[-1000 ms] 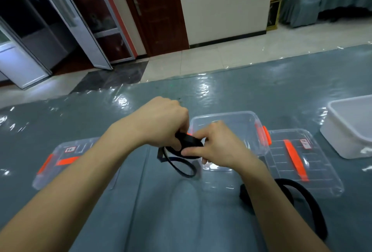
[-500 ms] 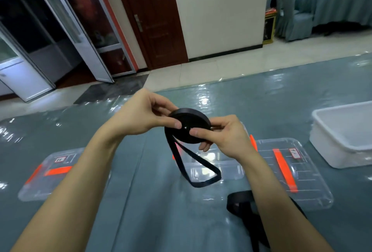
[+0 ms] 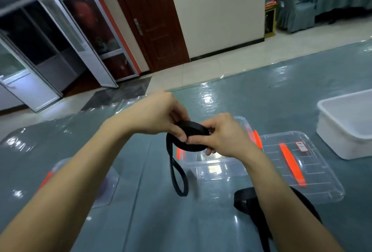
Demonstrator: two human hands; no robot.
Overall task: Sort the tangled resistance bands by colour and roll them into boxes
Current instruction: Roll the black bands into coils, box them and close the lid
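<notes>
Both hands hold a black resistance band wound into a flat roll above the table. My left hand pinches the roll's left side, and my right hand grips its right side with thumb on top. A loose loop of the same band hangs down to the table. Right below the roll stands an open clear box with orange latches. A second black band lies on the table under my right forearm, partly hidden.
A clear lid with an orange strip lies right of the box. A white tub stands at the far right. Another clear box with an orange latch sits left, mostly behind my left forearm. The table has a glossy grey-blue cover.
The hanging loop has grown shorter and narrower as more band went onto the roll. Both hands turned on the roll, which now lies flatter.
</notes>
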